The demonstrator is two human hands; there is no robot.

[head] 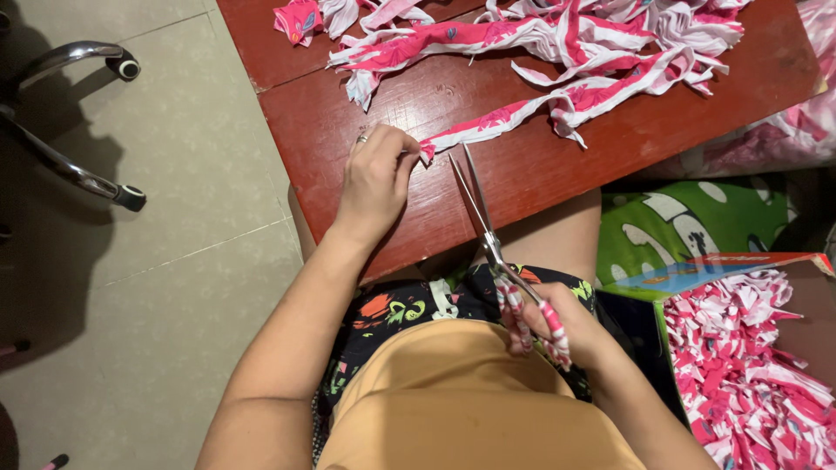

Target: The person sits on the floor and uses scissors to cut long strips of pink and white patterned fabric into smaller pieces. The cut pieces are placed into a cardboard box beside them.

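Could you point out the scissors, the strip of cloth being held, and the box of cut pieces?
scissors (477, 202): head view, on the open blades.
cloth strip (505, 122): head view, middle of the pink-and-white strip.
box (731, 259): head view, on its upper rim.

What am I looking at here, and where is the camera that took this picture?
There is no machine here: a person wears a camera on the head, so the one picture looks down at their own two hands and lap. The left hand rests on a red wooden table and pinches the end of a pink and white fabric strip. The right hand, near the lap, holds a pair of scissors with fabric-wrapped handles; the blades are open and point toward that strip end. More strips lie in a loose pile farther back on the table. To the right, a box holds many short cut pieces. A chair base stands on the tiled floor at left.
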